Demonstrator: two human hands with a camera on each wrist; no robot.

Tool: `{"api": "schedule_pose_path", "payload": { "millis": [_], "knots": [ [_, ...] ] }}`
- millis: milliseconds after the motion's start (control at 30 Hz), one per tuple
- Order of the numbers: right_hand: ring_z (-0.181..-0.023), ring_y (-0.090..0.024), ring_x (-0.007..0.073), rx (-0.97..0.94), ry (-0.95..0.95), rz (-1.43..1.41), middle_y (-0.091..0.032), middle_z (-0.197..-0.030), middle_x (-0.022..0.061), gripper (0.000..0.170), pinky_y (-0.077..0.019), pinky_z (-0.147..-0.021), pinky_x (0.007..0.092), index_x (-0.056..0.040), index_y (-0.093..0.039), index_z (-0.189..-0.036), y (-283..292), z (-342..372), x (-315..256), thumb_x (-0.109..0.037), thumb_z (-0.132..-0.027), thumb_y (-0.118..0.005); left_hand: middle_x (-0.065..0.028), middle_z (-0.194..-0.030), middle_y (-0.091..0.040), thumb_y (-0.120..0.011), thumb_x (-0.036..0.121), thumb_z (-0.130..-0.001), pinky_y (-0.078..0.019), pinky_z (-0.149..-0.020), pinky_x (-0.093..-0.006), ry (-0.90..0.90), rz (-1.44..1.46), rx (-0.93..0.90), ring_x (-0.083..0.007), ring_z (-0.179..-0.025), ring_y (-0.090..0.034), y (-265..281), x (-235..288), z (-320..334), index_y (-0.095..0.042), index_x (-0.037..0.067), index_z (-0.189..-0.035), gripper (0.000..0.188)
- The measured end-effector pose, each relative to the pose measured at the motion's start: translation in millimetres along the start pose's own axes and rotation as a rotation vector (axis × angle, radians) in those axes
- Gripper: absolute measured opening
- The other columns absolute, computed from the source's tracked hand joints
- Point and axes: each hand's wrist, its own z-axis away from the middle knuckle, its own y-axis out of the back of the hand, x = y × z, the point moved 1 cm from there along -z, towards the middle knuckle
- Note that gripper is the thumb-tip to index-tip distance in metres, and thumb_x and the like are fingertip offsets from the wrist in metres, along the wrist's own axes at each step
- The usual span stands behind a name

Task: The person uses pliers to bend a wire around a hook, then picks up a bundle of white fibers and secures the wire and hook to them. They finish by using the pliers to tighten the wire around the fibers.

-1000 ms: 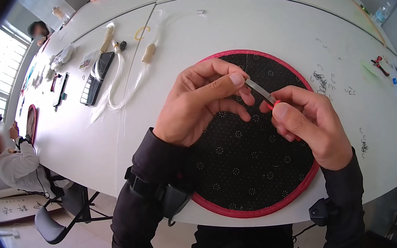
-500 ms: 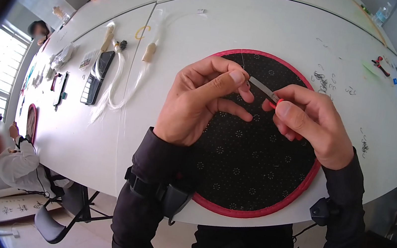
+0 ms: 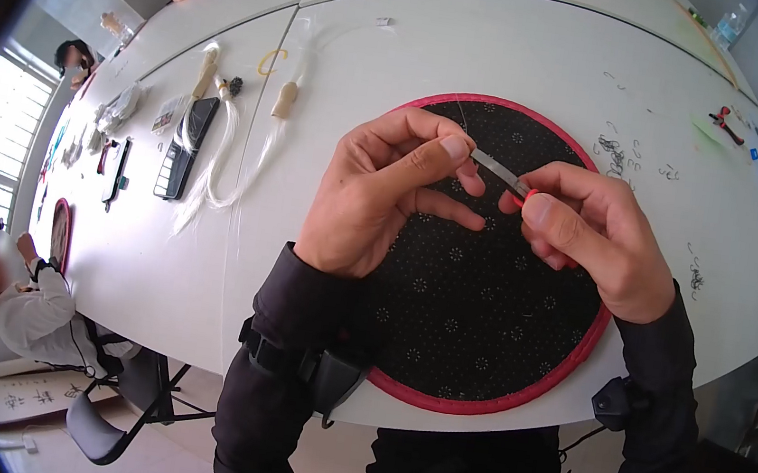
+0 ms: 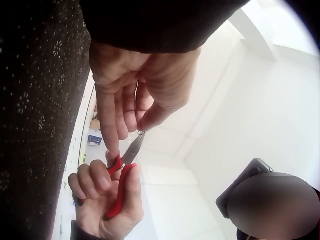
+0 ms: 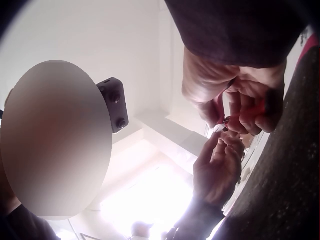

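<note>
Both hands meet over a round black mat (image 3: 441,350) with a red rim. My right hand (image 3: 604,237) grips red-handled pliers (image 3: 500,169), their slim metal nose pointing at the left fingertips. In the left wrist view, the red handles (image 4: 117,197) spread apart within the curled right fingers. My left hand (image 3: 366,187) pinches a tiny piece between thumb and index finger; its kind I cannot tell. A small metal loop (image 4: 141,132) shows at the plier tips, right at those fingertips. From the left hand a fine thread (image 3: 462,109) runs up over the mat.
Small dark hook-shaped pieces (image 3: 611,157) lie scattered right of the mat, with red-handled pliers (image 3: 727,126) farther off. Leftward are pale strand bundles (image 3: 220,163) and a black phone-like device (image 3: 169,173). Another person (image 3: 28,286) sits at the table's left side.
Both hands hold nearly the same pose, with the pliers shifting only slightly at the left fingertips. The fine thread has moved a little to the left since the first frame.
</note>
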Motion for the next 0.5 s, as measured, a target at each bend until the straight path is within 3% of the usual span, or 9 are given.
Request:
{"api": "schedule_pose_path", "payload": {
  "millis": [500],
  "knots": [
    [-0.066,-0.047,0.0031,0.008,-0.007,-0.023,-0.054,-0.074,-0.0042,0.033,-0.0378,-0.059,0.0208,0.0023,-0.066,-0.104,-1.2,0.3,1.0,-0.03,-0.1,-0.065,-0.0111,-0.096,-0.066,-0.056,0.016,-0.104,-0.0666,-0.073,-0.0418,0.013,0.001,0.017,-0.0215,-0.092,-0.07,-1.8,1.0,0.3,-0.064,-0.001,-0.108,0.019]
  ]
}}
